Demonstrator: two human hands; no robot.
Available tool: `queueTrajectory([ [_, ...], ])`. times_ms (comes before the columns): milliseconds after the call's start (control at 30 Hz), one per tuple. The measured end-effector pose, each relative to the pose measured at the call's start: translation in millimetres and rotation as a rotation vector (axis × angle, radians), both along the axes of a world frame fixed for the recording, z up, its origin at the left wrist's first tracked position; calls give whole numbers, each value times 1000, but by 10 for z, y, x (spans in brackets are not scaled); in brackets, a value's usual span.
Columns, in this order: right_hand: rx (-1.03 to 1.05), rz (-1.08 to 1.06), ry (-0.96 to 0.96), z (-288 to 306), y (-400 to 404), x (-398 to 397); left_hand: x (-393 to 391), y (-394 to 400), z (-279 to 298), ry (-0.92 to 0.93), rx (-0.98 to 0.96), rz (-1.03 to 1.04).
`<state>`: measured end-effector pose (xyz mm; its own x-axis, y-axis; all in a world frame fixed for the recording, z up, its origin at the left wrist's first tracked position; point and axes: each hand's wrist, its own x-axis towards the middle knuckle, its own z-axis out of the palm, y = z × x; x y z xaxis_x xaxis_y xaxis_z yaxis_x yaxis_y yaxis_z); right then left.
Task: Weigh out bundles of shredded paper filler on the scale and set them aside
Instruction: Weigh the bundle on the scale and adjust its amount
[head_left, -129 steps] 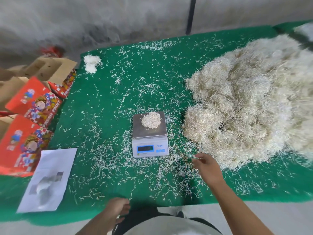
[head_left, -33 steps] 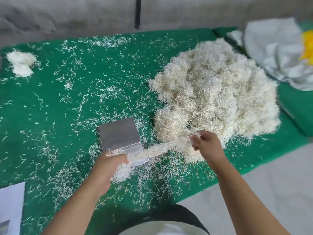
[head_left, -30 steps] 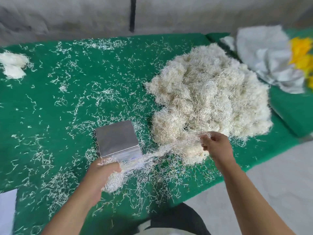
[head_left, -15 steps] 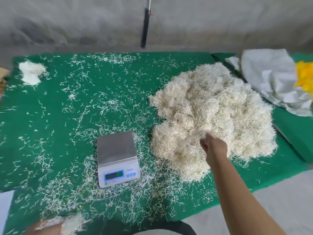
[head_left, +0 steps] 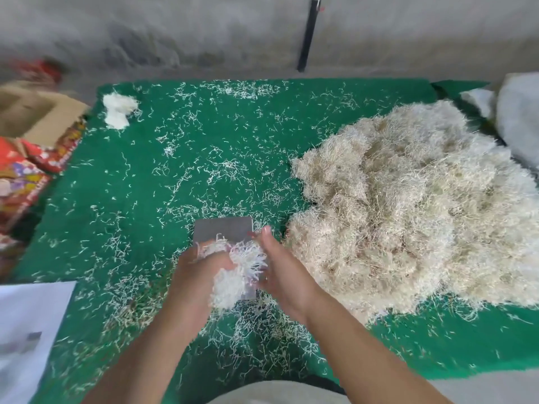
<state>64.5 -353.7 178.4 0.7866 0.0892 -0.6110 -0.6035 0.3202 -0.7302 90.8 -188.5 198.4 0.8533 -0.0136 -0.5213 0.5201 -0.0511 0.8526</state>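
While a bundle [head_left: 239, 269] of shredded paper is gathered just above the scale [head_left: 223, 233], it is best pressed compact and set down centred on the pan — loose strands kept off the desk [head_left: 175, 158]. Both hands are closed around it: the left hand [head_left: 201, 272] cups it from the side, the right hand [head_left: 280, 266] presses opposite, fingers extended, forearms converging — the big pile [head_left: 408, 205] lies just beside, to the right.

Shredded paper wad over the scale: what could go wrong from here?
1. The wad, pressed between left hand and right hand, is fraying; strands may drop onto the green mat, which is already strewn with loose shreds.
2. Both hands cover the scale display, so the reading cannot be checked.
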Motion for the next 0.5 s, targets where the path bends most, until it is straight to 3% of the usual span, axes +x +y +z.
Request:
queueTrajectory([
  [67,260,-39,29,-4,115,7,-12,-270,-66,-126,68,1],
  [133,336,-151,16,23,177,-1,-72,-407,-91,-292,209,-111],
  [200,330,-206,-1,32,199,-12,-154,-530,-118,-430,306,-171],
  [333,256,-266,66,-38,136,-93,-251,-588,-182,-513,542,-296],
  [500,172,-402,35,-90,4,-170,-443,-706,-203,-614,559,-517],
])
